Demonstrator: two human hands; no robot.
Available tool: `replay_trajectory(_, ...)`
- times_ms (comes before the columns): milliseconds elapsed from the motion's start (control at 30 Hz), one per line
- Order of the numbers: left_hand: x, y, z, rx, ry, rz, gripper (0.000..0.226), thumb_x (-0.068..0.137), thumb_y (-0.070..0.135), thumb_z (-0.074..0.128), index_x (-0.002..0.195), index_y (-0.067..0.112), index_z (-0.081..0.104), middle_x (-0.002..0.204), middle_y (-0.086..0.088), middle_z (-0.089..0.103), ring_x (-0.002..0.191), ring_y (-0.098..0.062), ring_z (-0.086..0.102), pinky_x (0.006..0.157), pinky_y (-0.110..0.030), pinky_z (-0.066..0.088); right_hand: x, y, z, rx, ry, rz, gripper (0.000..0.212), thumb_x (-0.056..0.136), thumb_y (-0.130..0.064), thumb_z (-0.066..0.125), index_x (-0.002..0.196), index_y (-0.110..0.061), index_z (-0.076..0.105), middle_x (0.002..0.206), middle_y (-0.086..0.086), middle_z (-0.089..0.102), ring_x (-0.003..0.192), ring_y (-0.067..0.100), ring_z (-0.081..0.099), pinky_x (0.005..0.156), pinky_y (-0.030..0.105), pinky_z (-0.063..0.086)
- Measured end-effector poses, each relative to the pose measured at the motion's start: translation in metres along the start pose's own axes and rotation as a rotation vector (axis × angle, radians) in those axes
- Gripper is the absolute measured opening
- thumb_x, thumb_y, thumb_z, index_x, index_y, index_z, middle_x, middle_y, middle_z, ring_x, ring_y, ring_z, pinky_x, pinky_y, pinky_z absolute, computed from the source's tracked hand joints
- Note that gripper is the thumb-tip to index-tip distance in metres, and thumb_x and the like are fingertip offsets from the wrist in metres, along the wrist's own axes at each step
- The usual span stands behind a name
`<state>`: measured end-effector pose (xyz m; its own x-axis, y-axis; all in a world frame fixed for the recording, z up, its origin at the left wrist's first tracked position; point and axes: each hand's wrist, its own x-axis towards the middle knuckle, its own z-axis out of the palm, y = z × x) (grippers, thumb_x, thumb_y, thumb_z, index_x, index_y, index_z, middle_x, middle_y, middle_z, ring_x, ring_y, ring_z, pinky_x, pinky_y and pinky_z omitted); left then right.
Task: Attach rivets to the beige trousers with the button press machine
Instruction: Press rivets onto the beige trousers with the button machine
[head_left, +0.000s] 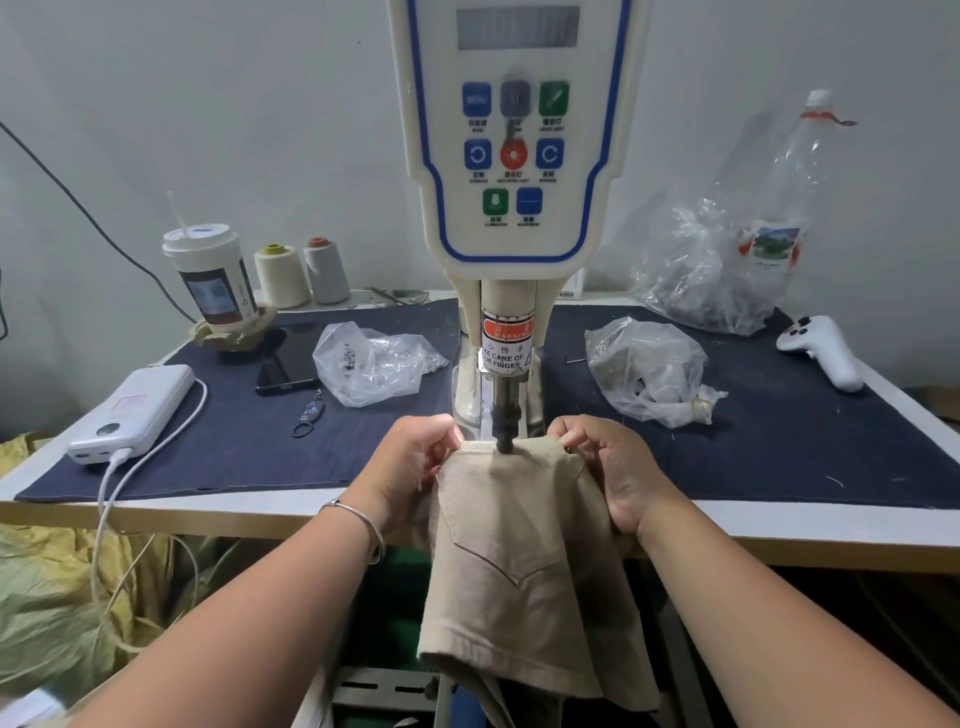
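1. The beige trousers (514, 545) hung over the near edge of the surface (779, 525), and their top edge lay under the punch (505, 421) of the button press machine (511, 156). The punch tip seemed to touch the cloth.
2. The left hand (410, 467) pinched the top edge of the cloth just left of the punch, fingers curled on it. The right hand (608, 467) gripped the same edge just right of the punch.
3. Both hands were very near the punch. If the press fired while a finger slid inward, I think the finger could be crushed; the warning label (506, 348) says this too.
4. If one hand pulled harder, the cloth could shift and the rivet would probably sit off its place.
5. The hanging weight of the trousers might drag the edge toward the near side.
6. I could not see a rivet under the punch, so an empty stroke was possible.
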<state>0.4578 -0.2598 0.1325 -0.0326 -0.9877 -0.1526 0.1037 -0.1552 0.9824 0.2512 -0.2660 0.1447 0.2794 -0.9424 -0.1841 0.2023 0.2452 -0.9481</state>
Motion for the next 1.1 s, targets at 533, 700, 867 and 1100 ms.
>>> replay_trajectory(533,-0.002,0.003,0.005,0.08,0.039,0.007,0.013,0.055,0.022,0.053,0.046,0.014,0.048,0.046,0.002,0.027,0.043,-0.013,0.017,0.042,-0.024,0.016,0.0,0.0,-0.001,-0.015,-0.024,-0.016,0.004,0.054,-0.014,0.051,0.05,-0.013,0.053,0.05,0.0,0.043,0.049,0.011,0.042,0.054,0.027,0.035)
replay_trajectory(700,-0.009,0.01,0.009,0.106,0.051,-0.04,0.012,0.055,0.023,0.053,0.05,0.015,0.045,0.047,0.001,0.027,0.041,-0.013,0.018,0.037,-0.021,0.02,-0.005,-0.004,0.002,-0.029,0.025,-0.026,0.016,0.068,-0.008,0.049,0.053,-0.012,0.054,0.05,-0.001,0.046,0.052,0.011,0.044,0.057,0.027,0.036)
replay_trajectory(867,-0.024,0.03,0.01,0.254,-0.002,-0.001,0.011,0.055,0.022,0.051,0.055,0.013,0.045,0.056,-0.004,0.025,0.052,-0.016,0.02,0.046,-0.026,0.02,-0.019,-0.012,0.006,-0.043,0.036,-0.027,0.02,0.073,-0.001,0.046,0.058,-0.008,0.055,0.056,0.004,0.045,0.056,0.014,0.043,0.056,0.026,0.035)
replay_trajectory(1100,-0.056,0.066,0.006,0.466,-0.369,-0.011,0.018,0.062,0.007,0.054,0.065,0.002,0.037,0.071,-0.011,0.03,0.067,-0.026,0.031,0.061,-0.024,0.033,-0.051,-0.025,-0.002,0.018,-0.169,-0.081,0.02,0.081,0.003,0.047,0.067,-0.007,0.057,0.055,0.0,0.053,0.045,0.008,0.05,0.039,0.016,0.038)
